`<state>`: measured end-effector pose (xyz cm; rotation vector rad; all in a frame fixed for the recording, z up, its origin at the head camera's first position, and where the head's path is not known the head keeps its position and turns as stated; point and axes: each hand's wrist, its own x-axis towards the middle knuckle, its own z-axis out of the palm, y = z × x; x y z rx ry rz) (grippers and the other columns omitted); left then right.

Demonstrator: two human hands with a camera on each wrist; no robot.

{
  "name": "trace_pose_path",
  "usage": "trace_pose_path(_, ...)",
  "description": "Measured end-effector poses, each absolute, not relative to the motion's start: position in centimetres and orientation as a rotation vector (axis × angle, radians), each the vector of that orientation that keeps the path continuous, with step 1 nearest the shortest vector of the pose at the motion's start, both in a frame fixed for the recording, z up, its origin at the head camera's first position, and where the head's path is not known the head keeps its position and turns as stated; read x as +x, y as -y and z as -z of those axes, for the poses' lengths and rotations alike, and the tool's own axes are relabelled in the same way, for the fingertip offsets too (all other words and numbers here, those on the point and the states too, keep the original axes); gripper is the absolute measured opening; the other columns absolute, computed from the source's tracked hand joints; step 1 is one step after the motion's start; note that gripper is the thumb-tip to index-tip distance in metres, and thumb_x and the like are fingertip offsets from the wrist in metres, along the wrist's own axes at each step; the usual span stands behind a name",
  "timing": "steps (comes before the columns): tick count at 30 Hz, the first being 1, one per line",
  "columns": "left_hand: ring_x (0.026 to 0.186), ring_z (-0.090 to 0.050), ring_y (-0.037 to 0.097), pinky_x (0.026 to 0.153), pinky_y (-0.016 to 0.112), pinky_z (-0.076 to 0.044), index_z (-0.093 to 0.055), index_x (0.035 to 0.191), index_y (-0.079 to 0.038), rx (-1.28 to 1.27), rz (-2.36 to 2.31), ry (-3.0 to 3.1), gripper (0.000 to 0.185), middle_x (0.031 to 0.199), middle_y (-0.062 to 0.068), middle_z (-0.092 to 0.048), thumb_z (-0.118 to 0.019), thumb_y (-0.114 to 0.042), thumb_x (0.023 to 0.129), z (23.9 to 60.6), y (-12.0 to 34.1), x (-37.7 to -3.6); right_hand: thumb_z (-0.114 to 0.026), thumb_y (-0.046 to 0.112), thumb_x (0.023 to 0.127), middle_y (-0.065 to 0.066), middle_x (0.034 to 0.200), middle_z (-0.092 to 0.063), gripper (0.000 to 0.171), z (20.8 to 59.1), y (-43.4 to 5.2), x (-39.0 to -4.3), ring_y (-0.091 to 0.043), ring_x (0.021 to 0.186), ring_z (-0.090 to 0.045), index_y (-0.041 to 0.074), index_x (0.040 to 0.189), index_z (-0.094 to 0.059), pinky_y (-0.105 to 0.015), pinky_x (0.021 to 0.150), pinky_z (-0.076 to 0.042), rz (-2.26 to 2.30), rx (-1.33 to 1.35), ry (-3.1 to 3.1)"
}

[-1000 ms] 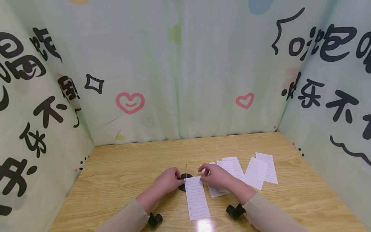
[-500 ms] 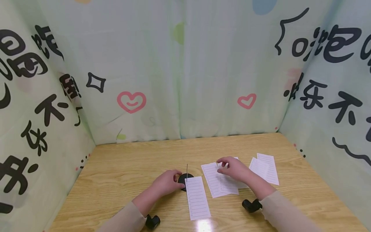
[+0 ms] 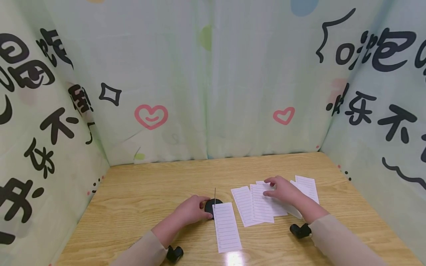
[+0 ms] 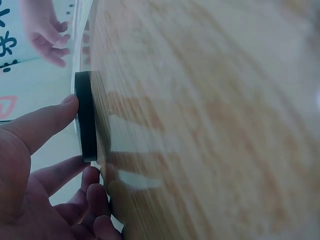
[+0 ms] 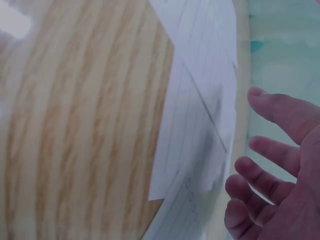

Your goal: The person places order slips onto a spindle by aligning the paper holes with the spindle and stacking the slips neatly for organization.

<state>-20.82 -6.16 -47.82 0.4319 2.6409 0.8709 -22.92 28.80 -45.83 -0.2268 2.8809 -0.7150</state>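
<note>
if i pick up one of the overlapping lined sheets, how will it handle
A lined sheet looks thin and flat, like paper, so it will probably be light and floppy. Since it overlaps a neighbouring sheet, a push could drag that one along.

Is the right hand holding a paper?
No, the right wrist view shows the right hand empty, the lined papers outside its grasp.

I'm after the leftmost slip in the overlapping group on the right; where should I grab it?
Probably its left long edge, pinched by the near corner, coming from the left. The leftmost slip lies flat with that edge on bare table, while its right side overlaps the next slip. The right hand, holding nothing, is the nearer hand.
</note>
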Motion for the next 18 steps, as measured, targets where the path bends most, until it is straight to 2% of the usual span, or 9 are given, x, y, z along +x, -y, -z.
trace_pose_path(10,0.085,-0.051,0.021,0.077,0.041,-0.044,-0.061,0.136,-0.013,0.398,-0.855,-2.644,0.064,0.097,0.003,-0.057,-0.084,-0.032,0.079,47.9,6.1,-20.8,-0.08,0.032,0.084,-0.017,0.108,-0.057,0.062,47.0,-28.9,-23.4,-0.032,0.1,-0.057,-0.007,0.127,-0.059,-0.051,0.09,-0.045,0.614,-0.164,-2.894)
trace_pose_path(18,0.087,-0.051,0.021,0.081,0.042,-0.046,-0.061,0.136,-0.013,0.386,-0.857,-2.642,0.064,0.099,0.004,-0.058,-0.084,-0.033,0.079,47.8,6.2,-20.7,-0.081,0.034,0.082,-0.014,0.102,-0.055,0.057,47.2,-28.8,-23.5,-0.029,0.094,-0.055,-0.006,0.118,-0.061,-0.049,0.088,-0.045,0.602,-0.195,-2.912)
